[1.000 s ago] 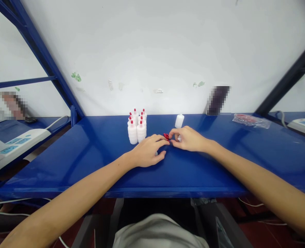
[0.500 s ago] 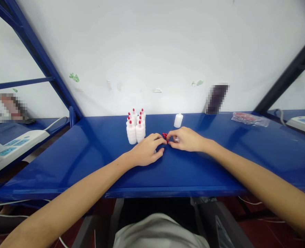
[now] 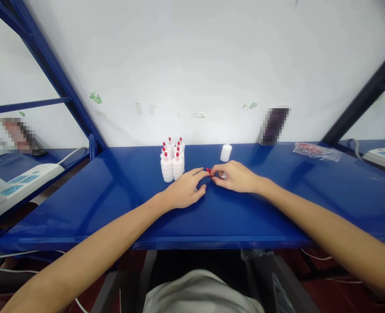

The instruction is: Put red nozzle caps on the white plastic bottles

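My left hand rests over the blue table with its index finger stretched to a small cluster of red tip caps. A small whitish piece shows under its palm, seemingly held by the curled fingers; its kind is unclear. Across from it, my right hand has thumb and index finger bent close together beside the same caps. Inside that hand sits a small white pointed piece, like a bottle nozzle, partly covered by fingers. Whether the right fingertips also pinch a red cap is hidden.
Several white squeeze bottles with red tips stand grouped left of my hands. One white bottle without a nozzle stands behind my right hand. A clear plastic bag with red contents lies at the back right of the blue table.
My left index finger has straightened and reached further onto the red caps, with the hand shifting slightly forward. My right hand stays nearly in place. The view has moved very slightly.
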A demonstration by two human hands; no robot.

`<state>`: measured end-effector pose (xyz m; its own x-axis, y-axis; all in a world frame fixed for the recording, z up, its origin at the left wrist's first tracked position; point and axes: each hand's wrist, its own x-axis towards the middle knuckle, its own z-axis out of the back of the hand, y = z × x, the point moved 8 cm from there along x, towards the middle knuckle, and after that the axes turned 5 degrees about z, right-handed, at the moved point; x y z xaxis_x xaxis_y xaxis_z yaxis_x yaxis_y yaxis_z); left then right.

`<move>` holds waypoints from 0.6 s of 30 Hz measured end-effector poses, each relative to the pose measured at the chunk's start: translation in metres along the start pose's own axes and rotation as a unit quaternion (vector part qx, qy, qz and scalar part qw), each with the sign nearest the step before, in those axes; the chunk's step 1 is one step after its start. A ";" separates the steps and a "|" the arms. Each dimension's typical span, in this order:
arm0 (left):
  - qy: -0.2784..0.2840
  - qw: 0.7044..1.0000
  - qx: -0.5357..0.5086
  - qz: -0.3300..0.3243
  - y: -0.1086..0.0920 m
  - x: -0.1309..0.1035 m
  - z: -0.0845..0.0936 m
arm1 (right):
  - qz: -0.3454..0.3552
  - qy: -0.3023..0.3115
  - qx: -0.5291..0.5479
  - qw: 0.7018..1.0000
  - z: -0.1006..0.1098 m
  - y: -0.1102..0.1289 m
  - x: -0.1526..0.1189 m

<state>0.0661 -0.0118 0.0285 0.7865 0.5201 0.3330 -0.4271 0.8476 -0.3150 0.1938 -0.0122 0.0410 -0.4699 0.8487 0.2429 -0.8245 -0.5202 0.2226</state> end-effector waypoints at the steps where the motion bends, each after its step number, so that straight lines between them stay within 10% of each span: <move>1: 0.001 1.000 -0.006 -0.002 -0.001 0.000 0.000 | 0.000 -0.001 0.004 1.000 0.000 0.000 0.000; 18: -0.016 0.995 -0.088 -0.046 -0.009 0.000 0.008 | 0.001 -0.042 0.049 0.998 0.007 0.006 -0.002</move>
<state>0.0665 -0.0189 0.0383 0.8024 0.4469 0.3955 -0.2667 0.8614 -0.4323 0.1925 -0.0176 0.0486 -0.4399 0.8387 0.3211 -0.7865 -0.5324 0.3130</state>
